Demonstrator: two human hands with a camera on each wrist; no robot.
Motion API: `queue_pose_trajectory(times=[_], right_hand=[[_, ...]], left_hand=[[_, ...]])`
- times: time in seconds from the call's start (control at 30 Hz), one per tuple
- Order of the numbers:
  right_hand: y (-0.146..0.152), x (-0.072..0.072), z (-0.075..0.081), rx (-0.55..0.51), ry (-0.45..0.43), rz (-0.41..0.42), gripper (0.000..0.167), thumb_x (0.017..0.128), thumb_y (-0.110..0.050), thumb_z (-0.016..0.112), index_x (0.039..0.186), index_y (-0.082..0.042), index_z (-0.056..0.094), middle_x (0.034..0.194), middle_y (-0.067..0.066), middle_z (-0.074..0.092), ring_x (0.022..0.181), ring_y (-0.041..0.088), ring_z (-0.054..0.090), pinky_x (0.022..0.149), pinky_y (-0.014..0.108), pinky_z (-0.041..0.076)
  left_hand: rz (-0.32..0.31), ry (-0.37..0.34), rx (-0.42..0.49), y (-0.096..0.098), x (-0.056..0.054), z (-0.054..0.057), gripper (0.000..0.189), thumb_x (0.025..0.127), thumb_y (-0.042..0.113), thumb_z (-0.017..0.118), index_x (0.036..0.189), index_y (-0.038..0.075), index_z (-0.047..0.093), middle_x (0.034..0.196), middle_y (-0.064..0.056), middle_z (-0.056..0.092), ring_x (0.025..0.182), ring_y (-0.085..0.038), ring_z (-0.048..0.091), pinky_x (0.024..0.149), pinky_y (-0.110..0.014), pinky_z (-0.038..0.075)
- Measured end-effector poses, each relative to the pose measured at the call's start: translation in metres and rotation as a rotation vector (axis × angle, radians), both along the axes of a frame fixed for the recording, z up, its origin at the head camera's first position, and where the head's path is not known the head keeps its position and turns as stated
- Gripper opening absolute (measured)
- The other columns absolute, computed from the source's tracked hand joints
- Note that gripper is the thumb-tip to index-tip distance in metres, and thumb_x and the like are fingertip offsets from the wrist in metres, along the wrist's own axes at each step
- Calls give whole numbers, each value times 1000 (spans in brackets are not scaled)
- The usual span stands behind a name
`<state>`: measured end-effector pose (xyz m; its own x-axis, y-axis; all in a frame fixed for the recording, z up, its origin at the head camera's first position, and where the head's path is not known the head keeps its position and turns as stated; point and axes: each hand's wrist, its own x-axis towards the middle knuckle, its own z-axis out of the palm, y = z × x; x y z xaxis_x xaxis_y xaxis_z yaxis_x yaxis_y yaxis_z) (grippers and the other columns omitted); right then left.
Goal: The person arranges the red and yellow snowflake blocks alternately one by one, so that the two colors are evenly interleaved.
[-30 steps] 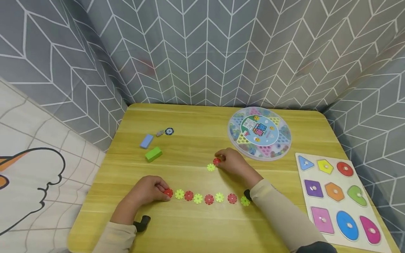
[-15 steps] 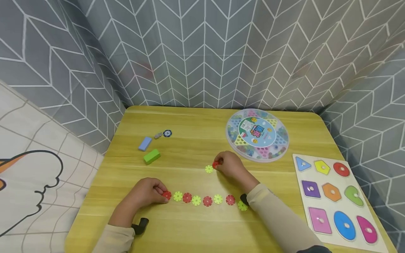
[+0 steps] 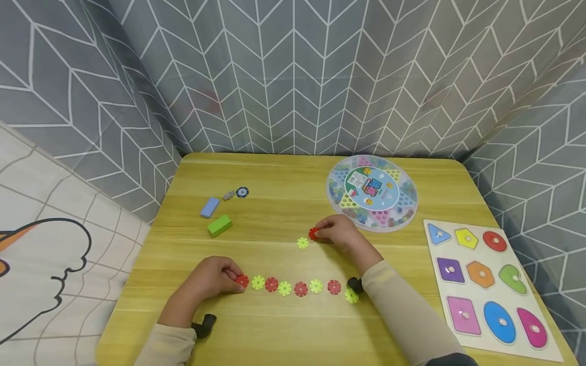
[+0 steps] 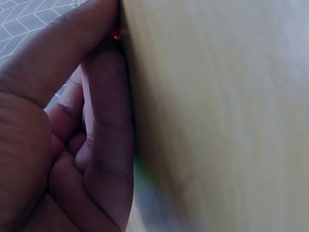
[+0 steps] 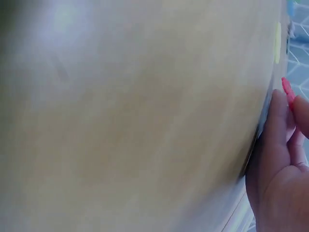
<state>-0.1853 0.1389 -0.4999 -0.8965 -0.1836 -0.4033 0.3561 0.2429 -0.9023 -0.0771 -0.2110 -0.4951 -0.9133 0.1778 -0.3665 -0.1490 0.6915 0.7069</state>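
Red and yellow-green notched plastic discs lie in a row across the wooden table [image 3: 256,330]. My left hand [image 3: 211,277] pinches the red disc [image 3: 242,280] at the row's left end; in the left wrist view only a red speck of it shows past the fingertips. Farther back, my right hand [image 3: 341,235] holds another red disc [image 3: 313,234] between thumb and fingers. The right wrist view has this disc [image 5: 287,90] tilted up on its edge. Just left of it lies a yellow-green disc [image 3: 302,243], flat on the table. My right forearm passes beside the row's right-end disc [image 3: 351,296].
Behind my right hand lies a round marble game board [image 3: 372,193]. A shape puzzle board [image 3: 490,290] occupies the right side. At the back left are a green block [image 3: 220,226], a blue block [image 3: 210,207], a small grey piece [image 3: 229,195] and a round chip [image 3: 242,192].
The right hand has lifted slightly back and away from the yellow-green disc, its red disc still pinched. My left hand stays at the row's left end. The view has shifted a little.
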Motion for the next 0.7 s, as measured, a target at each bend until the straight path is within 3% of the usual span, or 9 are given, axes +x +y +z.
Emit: queue_pose_trajectory(times=[0.13, 0.37, 0.47, 0.57, 0.7], right_hand=[[11, 2, 3, -146, -42, -37, 22, 93, 15, 67, 115, 17, 63, 107, 22, 65, 88, 21, 72, 83, 34, 59], [59, 24, 22, -155, -21, 3, 25, 98, 8, 65, 120, 18, 59, 107, 17, 66, 91, 22, 73, 89, 39, 57], [88, 46, 23, -146, -17, 10, 25, 98, 8, 64, 119, 20, 58, 106, 17, 69, 94, 22, 73, 90, 39, 57], [113, 77, 19, -97, -28, 23, 24, 97, 9, 65, 117, 21, 58, 103, 16, 70, 93, 20, 72, 87, 36, 58], [127, 115, 14, 91, 3, 81, 20, 94, 5, 71, 109, 16, 64, 98, 12, 71, 87, 19, 70, 77, 30, 59]], left_hand=[[3, 0, 10, 0, 0, -1, 31, 71, 16, 98, 90, 12, 74, 82, 2, 66, 75, -15, 61, 70, -34, 52], [6, 0, 16, -2, -2, 1, 31, 71, 17, 97, 91, 12, 74, 82, 2, 66, 75, -15, 62, 69, -33, 53], [9, 1, 23, -2, -2, 2, 31, 71, 16, 97, 90, 12, 74, 82, 2, 66, 75, -15, 62, 69, -34, 53], [6, -13, 34, -2, -2, 2, 31, 71, 16, 97, 91, 11, 74, 83, 2, 67, 76, -15, 62, 70, -34, 53], [9, -27, 28, -2, -1, 2, 32, 70, 17, 98, 91, 12, 74, 82, 2, 67, 76, -15, 62, 70, -34, 53]])
